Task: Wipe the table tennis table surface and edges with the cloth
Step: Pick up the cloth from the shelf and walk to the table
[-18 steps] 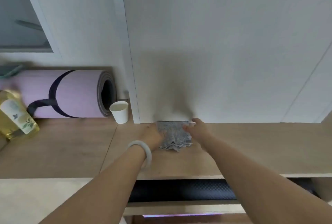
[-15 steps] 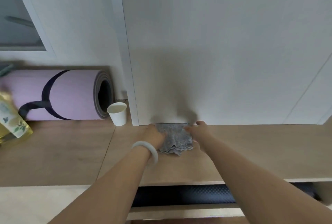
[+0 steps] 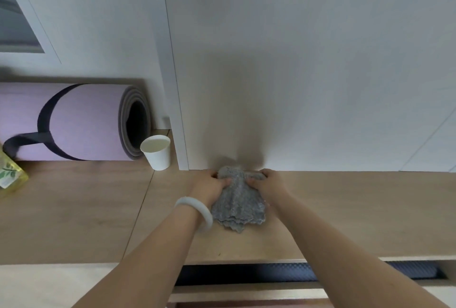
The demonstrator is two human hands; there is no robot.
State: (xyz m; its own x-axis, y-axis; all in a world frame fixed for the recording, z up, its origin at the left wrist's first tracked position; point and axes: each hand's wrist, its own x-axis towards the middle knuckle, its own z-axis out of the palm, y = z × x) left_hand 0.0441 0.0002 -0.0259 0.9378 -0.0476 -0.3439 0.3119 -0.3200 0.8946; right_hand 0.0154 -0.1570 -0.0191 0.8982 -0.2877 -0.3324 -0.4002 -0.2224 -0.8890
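Grey cloth (image 3: 238,205) lies on the wooden top (image 3: 357,209), at the foot of the white wall (image 3: 296,60); its far end is bunched between the two hands; its near end fans out in layered folds, flat on the top. Whether the bunched end touches the wall cannot be told.

Left hand (image 3: 209,188): fingers curled into the cloth's left side, gripping it; a white bangle (image 3: 195,211) sits on the wrist. Right hand (image 3: 270,185): fingers curled into the cloth's right side, gripping it. The hands are close together, the cloth between them.

To the left: a white cup (image 3: 156,152) stands upright, just beside the wall's corner and the open end of a rolled lilac mat (image 3: 86,122) with a dark strap; a yellow bottle (image 3: 11,174) shows at the frame edge, partly cut off. A dark textured pad (image 3: 246,274) lies below the top's front edge.
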